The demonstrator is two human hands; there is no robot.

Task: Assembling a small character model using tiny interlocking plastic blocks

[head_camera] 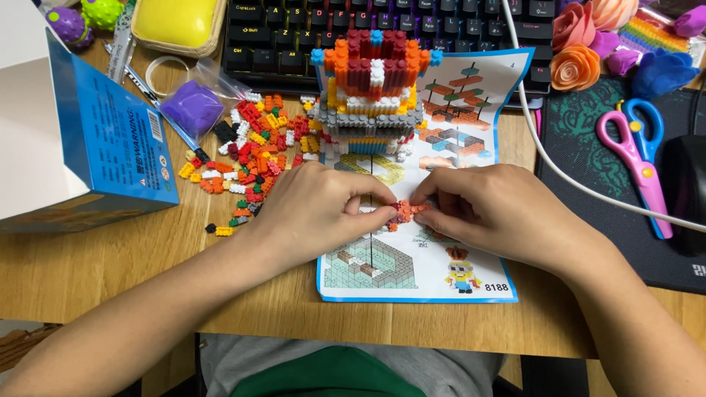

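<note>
Both hands are pinching one small orange brick cluster (403, 212): the left hand (318, 209) from its left end, the right hand (485, 206) from its right, its long axis running between their fingertips.

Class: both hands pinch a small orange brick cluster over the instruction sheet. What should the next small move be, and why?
Probably press the small orange cluster together: the left hand and right hand both pinch it from opposite sides above the instruction sheet.
</note>
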